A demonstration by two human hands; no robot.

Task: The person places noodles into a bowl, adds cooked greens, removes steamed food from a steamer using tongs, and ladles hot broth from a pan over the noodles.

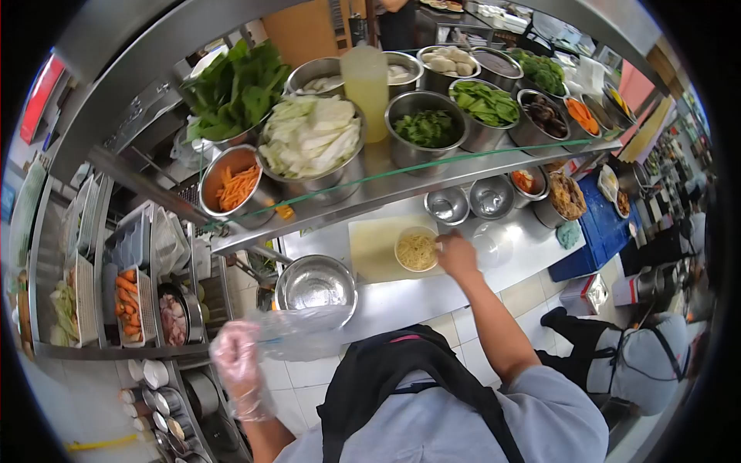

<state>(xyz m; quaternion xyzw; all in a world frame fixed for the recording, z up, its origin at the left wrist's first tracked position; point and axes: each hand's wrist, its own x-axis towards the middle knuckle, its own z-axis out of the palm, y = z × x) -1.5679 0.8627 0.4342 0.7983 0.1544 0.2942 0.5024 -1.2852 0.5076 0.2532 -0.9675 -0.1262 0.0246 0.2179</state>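
My left hand [238,359], in a thin clear plastic glove, is closed at the left below the counter. A clear plastic bag [301,332] stretches from it to the right, in front of a metal bowl [316,289]. At the counter, my bare right hand [457,255] grips the right rim of a round container of noodles [417,251]. That container stands on a pale yellow cutting board [370,255]. Just right of my right hand is a clear round container [492,243].
Overhead, a metal shelf [432,174] with a glass edge carries several vegetable pots, including shredded carrot [235,187] and sliced cabbage [312,139]. Small metal bowls [448,206] line the counter's back. A blue bin [594,224] and a bending co-worker [637,355] are at the right.
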